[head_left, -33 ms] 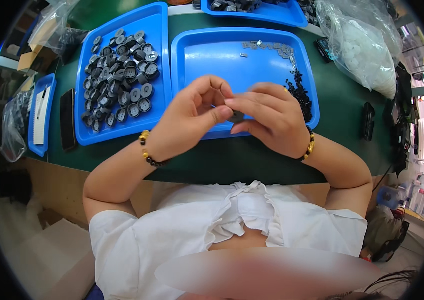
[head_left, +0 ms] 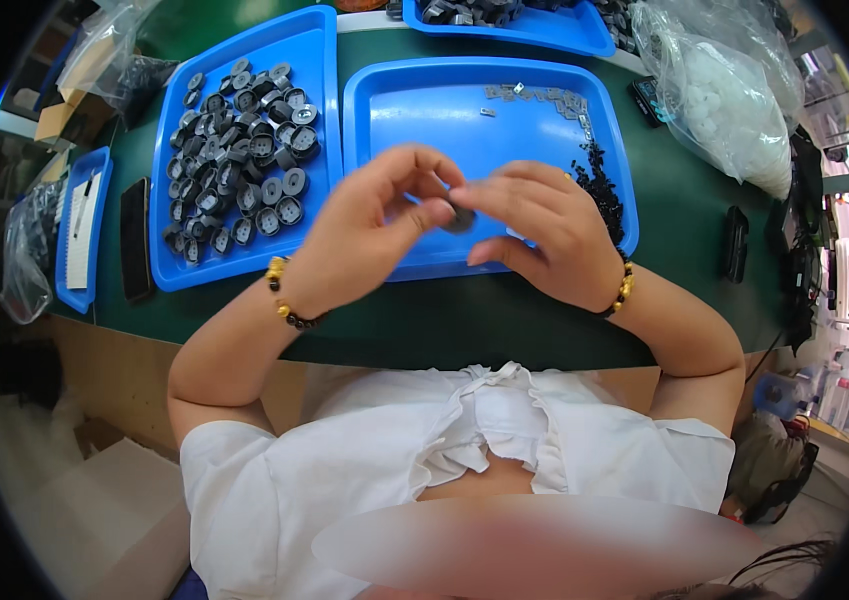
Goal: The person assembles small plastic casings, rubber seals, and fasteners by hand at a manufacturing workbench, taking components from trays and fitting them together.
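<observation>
Your left hand (head_left: 369, 235) pinches a dark round part (head_left: 460, 220) between thumb and fingers, above the near side of the middle tray (head_left: 424, 120). Your right hand (head_left: 566, 240) is close against it, fingertips at the part and thumb spread away below; you cannot tell from this view whether those fingers grip anything. To your left, a phone (head_left: 135, 240) lies on the green table (head_left: 394, 325), beside a blue tray (head_left: 289, 45) of gray caps (head_left: 244, 150). Farther off, the middle tray holds black bits (head_left: 599, 190) and, beyond them, small clips (head_left: 566, 98). Past its far rim stands another tray (head_left: 544, 42).
</observation>
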The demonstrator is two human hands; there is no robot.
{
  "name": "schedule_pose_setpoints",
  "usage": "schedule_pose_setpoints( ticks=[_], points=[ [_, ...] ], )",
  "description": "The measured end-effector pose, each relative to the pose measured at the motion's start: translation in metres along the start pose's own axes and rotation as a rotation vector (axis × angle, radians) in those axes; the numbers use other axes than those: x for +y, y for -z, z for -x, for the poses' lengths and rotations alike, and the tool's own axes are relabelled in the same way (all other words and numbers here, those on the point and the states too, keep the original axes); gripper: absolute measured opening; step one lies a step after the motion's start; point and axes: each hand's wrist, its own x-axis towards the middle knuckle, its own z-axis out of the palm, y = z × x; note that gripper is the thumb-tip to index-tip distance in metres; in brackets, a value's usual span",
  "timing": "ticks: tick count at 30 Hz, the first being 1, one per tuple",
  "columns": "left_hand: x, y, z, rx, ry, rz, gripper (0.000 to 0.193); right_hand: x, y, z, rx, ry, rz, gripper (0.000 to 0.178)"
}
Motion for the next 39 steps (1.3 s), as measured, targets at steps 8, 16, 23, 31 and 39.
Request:
schedule_pose_setpoints(
  ticks=[8,16,23,31,39],
  points=[
    [0.043,0.068,-0.003,0.807,-0.341,-2.038,0.025,-0.002,0.016,0.013,-0.428,0.004,-0.189,0.026],
    [0.017,0.02,0.0,0.008,-0.453,-1.236,0.023,0.021,0.013,-0.023,-0.337,-0.064,-0.145,0.017],
    [-0.024,-0.01,-0.013,-0.284,-0.355,-1.125,0.034,0.176,0.015,-0.101,0.134,0.159,0.506,0.028],
    [-0.038,-0.018,-0.028,-0.356,-0.492,-1.136,0.023,0.193,0.012,-0.125,-0.136,-0.075,0.447,0.012],
    [-0.027,-0.026,-0.029,-0.285,-0.189,-1.145,0.017,0.175,0.03,-0.092,-0.049,-0.364,0.241,0.024]
  ],
)
